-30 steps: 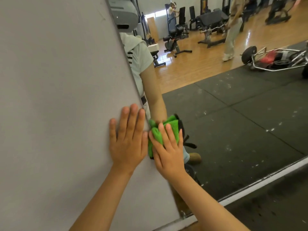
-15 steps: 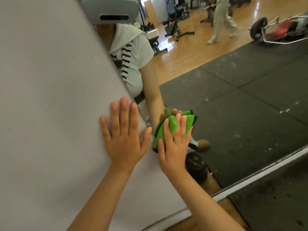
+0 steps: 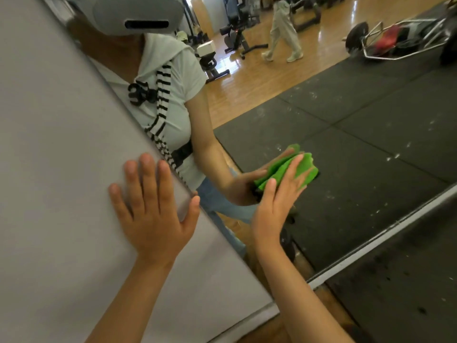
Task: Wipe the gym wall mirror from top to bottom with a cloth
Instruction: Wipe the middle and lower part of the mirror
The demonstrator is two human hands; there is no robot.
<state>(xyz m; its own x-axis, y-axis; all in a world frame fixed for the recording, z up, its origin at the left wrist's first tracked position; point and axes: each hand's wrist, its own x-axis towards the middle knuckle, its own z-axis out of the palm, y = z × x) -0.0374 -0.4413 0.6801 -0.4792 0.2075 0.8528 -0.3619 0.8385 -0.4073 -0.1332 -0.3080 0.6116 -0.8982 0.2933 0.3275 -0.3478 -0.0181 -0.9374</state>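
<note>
The cloth (image 3: 308, 173) is pressed to the mirror (image 3: 371, 144) under the right hand (image 3: 274, 209), fingers straight, for even contact; the left hand (image 3: 153, 219) is spread on the wall (image 3: 61, 169) beside it, seemingly as bracing.

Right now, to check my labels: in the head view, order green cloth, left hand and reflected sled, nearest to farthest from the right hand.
1. green cloth, pressed by the right hand.
2. left hand, leftward on the wall.
3. reflected sled, top right.
</note>
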